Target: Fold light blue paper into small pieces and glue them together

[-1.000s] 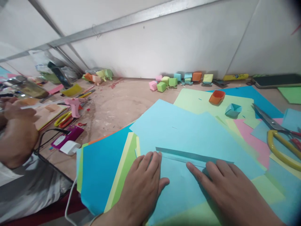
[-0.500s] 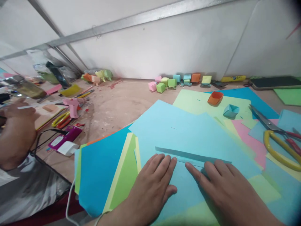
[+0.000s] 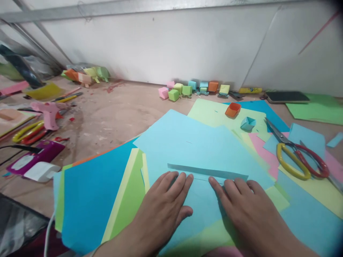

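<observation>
A narrow light blue paper strip lies lengthwise across larger light blue sheets, its far edge standing up as a darker flap. My left hand rests flat with fingers stretched out, their tips on the strip's left part. On the right part, my right hand presses with an extended index finger, its other fingers bent over the paper. A thin crease or edge line shows between the two hands. Beyond them sit an orange folded paper box and a light blue one.
Scissors with yellow and red handles lie open at right. A phone and small paper cubes stand near the wall. A pink glue gun, another pair of handles and a white plug are left.
My view has swung right, so the table's things appear farther left and the co-worker's arm is out of frame. My index fingertips are slightly farther apart along the strip.
</observation>
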`<state>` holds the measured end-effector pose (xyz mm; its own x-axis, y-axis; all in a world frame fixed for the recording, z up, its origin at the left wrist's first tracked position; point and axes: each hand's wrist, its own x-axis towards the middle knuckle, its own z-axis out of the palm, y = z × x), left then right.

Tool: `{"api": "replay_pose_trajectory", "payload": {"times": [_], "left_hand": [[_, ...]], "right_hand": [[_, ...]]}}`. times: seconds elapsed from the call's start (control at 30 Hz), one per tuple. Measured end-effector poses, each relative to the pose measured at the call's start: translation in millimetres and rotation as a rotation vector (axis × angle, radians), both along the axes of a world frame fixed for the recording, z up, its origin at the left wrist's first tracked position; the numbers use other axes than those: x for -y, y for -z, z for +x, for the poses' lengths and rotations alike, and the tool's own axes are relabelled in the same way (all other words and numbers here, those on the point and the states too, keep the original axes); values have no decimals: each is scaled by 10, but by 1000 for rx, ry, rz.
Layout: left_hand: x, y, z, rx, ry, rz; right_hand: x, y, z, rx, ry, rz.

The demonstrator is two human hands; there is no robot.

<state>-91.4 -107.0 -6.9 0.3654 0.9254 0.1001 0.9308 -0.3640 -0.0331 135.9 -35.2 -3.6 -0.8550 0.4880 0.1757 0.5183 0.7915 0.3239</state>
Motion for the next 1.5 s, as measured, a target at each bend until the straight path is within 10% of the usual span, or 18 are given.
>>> {"api": "replay_pose_trajectory", "payload": {"times": [0.4,0.63,1.17,1.5], "left_hand": [[35,91,-52,9,37,93],[12,47,-31,-7,33,84],[-421,-229,95,-2,42,201],[-454,-90,144,176,229,222]], "right_hand": [[77,-33,453,151,126,93],[-124,-298,326,-84,91,119],[-260,-70,142,-316,-163,-29],[-226,-113,133,-396,-121,-178]]}}
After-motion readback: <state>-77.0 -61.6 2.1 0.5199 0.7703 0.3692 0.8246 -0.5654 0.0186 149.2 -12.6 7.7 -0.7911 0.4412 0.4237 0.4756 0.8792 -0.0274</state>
